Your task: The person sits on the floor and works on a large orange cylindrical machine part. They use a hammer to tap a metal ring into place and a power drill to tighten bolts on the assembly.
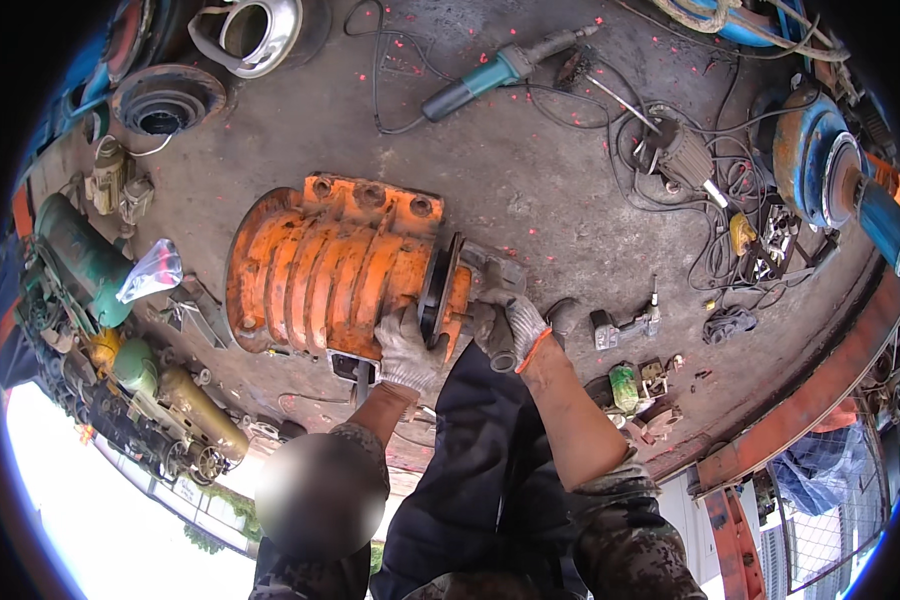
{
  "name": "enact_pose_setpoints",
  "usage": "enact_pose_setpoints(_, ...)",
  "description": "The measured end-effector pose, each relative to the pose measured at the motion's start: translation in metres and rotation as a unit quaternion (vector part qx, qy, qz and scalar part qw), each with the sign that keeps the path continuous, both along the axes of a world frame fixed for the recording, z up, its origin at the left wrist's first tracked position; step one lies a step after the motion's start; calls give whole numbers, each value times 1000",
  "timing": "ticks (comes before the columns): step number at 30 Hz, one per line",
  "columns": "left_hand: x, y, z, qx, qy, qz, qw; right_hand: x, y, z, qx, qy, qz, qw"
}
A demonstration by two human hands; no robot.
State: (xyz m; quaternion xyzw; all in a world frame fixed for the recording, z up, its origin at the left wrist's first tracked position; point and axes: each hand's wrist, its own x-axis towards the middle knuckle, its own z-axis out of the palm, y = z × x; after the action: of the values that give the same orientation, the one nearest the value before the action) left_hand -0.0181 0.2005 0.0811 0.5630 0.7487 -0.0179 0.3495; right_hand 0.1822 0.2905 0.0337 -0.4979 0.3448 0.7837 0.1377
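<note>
A ribbed orange metal housing lies on the grimy floor in front of me, with a separate orange end flange at its right side and a dark gap between them. My left hand, in a grey knit glove, grips the housing's lower right edge near the gap, fingers bent over it. My right hand, gloved with an orange cuff, is closed on a dark cylindrical metal piece beside the flange. Behind that hand is a greyish metal part, partly hidden.
A teal grinder, cables and a motor lie beyond. A large blue wheel assembly stands right. Cylinders and machine parts line the left, round metal parts the upper left. A power tool lies right of my hands, near an orange steel beam.
</note>
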Motion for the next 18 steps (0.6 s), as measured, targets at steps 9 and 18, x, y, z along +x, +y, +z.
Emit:
enact_pose_setpoints(9,-2,-3,-3,7,2,-6,1000,-12,26,27,-18,-147,15,989)
enact_pose_setpoints(18,4,2,7,-23,12,21,999,13,7,34,17,-57,-31,998)
